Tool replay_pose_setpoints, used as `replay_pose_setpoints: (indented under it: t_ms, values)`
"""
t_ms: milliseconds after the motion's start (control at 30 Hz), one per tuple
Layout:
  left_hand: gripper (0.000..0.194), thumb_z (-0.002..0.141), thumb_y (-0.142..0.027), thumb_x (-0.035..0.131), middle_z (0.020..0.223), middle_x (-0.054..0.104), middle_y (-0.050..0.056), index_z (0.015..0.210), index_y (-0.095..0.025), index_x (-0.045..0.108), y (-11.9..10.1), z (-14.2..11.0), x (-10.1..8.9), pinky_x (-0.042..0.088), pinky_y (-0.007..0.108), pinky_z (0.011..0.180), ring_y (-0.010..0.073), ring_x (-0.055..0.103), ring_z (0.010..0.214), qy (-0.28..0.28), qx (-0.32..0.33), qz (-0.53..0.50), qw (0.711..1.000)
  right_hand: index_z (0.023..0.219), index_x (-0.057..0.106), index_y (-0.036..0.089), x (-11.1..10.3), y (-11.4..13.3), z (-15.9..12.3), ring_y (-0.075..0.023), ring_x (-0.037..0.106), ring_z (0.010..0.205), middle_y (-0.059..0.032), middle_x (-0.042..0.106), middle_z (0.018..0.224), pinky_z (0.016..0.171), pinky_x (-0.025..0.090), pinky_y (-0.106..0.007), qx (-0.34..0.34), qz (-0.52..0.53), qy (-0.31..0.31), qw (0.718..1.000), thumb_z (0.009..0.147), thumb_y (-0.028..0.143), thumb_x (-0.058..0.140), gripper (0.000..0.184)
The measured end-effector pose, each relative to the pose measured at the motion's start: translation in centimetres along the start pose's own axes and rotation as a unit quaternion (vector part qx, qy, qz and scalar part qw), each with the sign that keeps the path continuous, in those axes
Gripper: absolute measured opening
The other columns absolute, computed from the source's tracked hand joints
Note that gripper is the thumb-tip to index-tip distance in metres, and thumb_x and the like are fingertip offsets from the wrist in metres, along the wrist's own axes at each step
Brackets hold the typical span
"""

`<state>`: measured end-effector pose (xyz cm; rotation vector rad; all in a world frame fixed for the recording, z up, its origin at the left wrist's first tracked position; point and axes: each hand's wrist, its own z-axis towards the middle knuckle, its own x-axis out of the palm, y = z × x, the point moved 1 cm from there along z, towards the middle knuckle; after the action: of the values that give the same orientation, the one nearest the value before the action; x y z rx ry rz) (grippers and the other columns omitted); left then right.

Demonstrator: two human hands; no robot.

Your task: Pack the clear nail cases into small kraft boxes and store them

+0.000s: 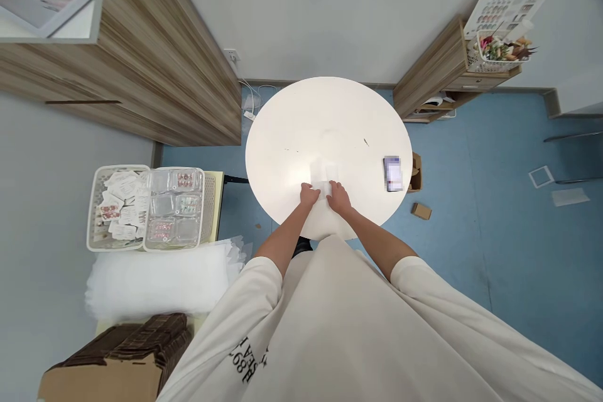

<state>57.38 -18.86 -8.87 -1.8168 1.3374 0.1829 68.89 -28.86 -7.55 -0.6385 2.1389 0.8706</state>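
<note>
On the round white table (330,113), close to its near edge, a small pale, partly see-through sheet or bag (325,171) lies between my hands. It blends into the tabletop, so its exact kind is hard to make out. My left hand (309,194) closes on its near left edge, thumb pointing inward. Opposite, my right hand (339,197) pinches the near right side with fingers curled. The two thumbs are a short gap apart.
A phone (392,174) lies at the table's right. To the left stand white baskets (207,210) with cards and clear boxes, beside white sheeting (157,279) and a cardboard box (103,380). Wooden cabinets (188,63) flank the table. A small brown box (421,211) is on the floor.
</note>
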Motion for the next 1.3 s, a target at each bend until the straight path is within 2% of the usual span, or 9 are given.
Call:
replay_pose_setpoints:
  t_ms: [133, 333, 467, 633, 833, 933, 1033, 1167, 1300]
  values:
    - [0.030, 0.083, -0.024, 0.066, 0.102, 0.070, 0.002, 0.109, -0.024, 0.050, -1.6, -0.4, 0.8, 0.051, 0.029, 0.074, 0.0159, 0.068, 0.087, 0.048, -0.017, -0.089, 0.995, 0.144, 0.038, 0.022, 0.0, -0.2, 0.3, -0.0273, 0.054, 0.114, -0.0131, 0.053, 0.128, 0.091, 0.046, -0.036, 0.001, 0.033, 0.007, 0.999, 0.090, 0.018, 0.057, 0.058]
    - [0.028, 0.084, -0.020, 0.065, 0.096, 0.071, 0.001, 0.107, -0.025, 0.050, -3.3, -0.6, 2.2, 0.049, 0.028, 0.071, 0.0160, 0.067, 0.085, 0.059, -0.005, -0.076, 0.995, 0.147, 0.040, 0.021, -0.3, -0.9, 0.0, -0.0233, 0.059, 0.107, -0.0119, 0.058, 0.122, 0.090, 0.048, -0.034, -0.019, 0.088, -0.001, 0.996, 0.086, 0.012, 0.056, 0.064]
    - [0.029, 0.085, -0.019, 0.063, 0.099, 0.072, 0.002, 0.111, -0.025, 0.052, -3.6, -0.5, 2.7, 0.050, 0.028, 0.072, 0.0171, 0.068, 0.089, 0.062, 0.002, -0.063, 0.996, 0.149, 0.040, 0.023, -1.3, -2.0, -0.4, -0.0200, 0.062, 0.105, -0.0074, 0.065, 0.118, 0.093, 0.049, -0.034, -0.023, 0.188, 0.027, 0.982, 0.083, 0.006, 0.051, 0.069]
    - [0.029, 0.093, -0.020, 0.050, 0.104, 0.073, 0.004, 0.121, -0.023, 0.056, -3.7, -0.9, 2.8, 0.051, 0.030, 0.079, 0.0176, 0.068, 0.093, 0.071, 0.038, -0.035, 0.996, 0.150, 0.035, 0.026, -2.5, -2.8, -0.9, -0.0183, 0.065, 0.099, -0.0037, 0.068, 0.114, 0.086, 0.051, -0.031, 0.003, 0.258, 0.048, 0.965, 0.083, 0.009, 0.051, 0.072]
    - [0.046, 0.091, -0.009, 0.046, 0.124, 0.065, 0.007, 0.133, -0.022, 0.056, -2.9, -1.9, 2.6, 0.051, 0.029, 0.090, 0.0161, 0.066, 0.106, 0.058, 0.116, 0.017, 0.991, 0.143, 0.043, 0.025, -2.3, -2.9, -1.4, -0.0174, 0.062, 0.095, -0.0064, 0.062, 0.120, 0.081, 0.051, -0.030, -0.040, 0.196, 0.023, 0.980, 0.086, 0.011, 0.047, 0.058]
    - [0.052, 0.089, -0.008, 0.045, 0.125, 0.064, 0.007, 0.138, -0.023, 0.053, -2.7, -2.0, 2.4, 0.051, 0.030, 0.092, 0.0164, 0.064, 0.108, 0.066, 0.119, 0.039, 0.990, 0.139, 0.051, 0.025, -2.1, -3.3, -1.7, -0.0219, 0.058, 0.104, -0.0103, 0.054, 0.130, 0.087, 0.049, -0.035, -0.091, 0.097, 0.014, 0.991, 0.087, 0.008, 0.047, 0.055]
    - [0.052, 0.090, -0.008, 0.043, 0.126, 0.063, 0.008, 0.139, -0.023, 0.052, -2.8, -2.2, 2.1, 0.050, 0.032, 0.096, 0.0178, 0.063, 0.111, 0.067, 0.145, 0.091, 0.983, 0.142, 0.052, 0.027, -2.1, -3.9, -2.2, -0.0285, 0.049, 0.119, -0.0124, 0.047, 0.140, 0.099, 0.042, -0.042, -0.119, -0.006, 0.016, 0.993, 0.085, 0.006, 0.050, 0.061]
    - [0.055, 0.090, -0.013, 0.047, 0.149, 0.047, 0.012, 0.144, -0.020, 0.047, -2.6, -2.4, 1.7, 0.042, 0.042, 0.108, 0.0272, 0.047, 0.134, 0.023, 0.264, 0.226, 0.937, 0.150, 0.045, 0.028, -1.9, -4.6, -2.6, -0.0305, 0.044, 0.126, -0.0126, 0.039, 0.150, 0.102, 0.039, -0.044, -0.130, -0.049, 0.022, 0.990, 0.086, 0.005, 0.048, 0.069]
    - [0.070, 0.084, -0.013, 0.052, 0.161, 0.033, 0.013, 0.152, -0.017, 0.035, -1.9, -2.4, 1.7, 0.030, 0.047, 0.116, 0.0319, 0.032, 0.146, 0.034, 0.334, 0.315, 0.887, 0.154, 0.040, 0.027, -1.4, -4.9, -2.7, -0.0292, 0.046, 0.125, -0.0123, 0.035, 0.153, 0.102, 0.041, -0.042, -0.122, -0.040, 0.029, 0.991, 0.085, 0.004, 0.047, 0.073]
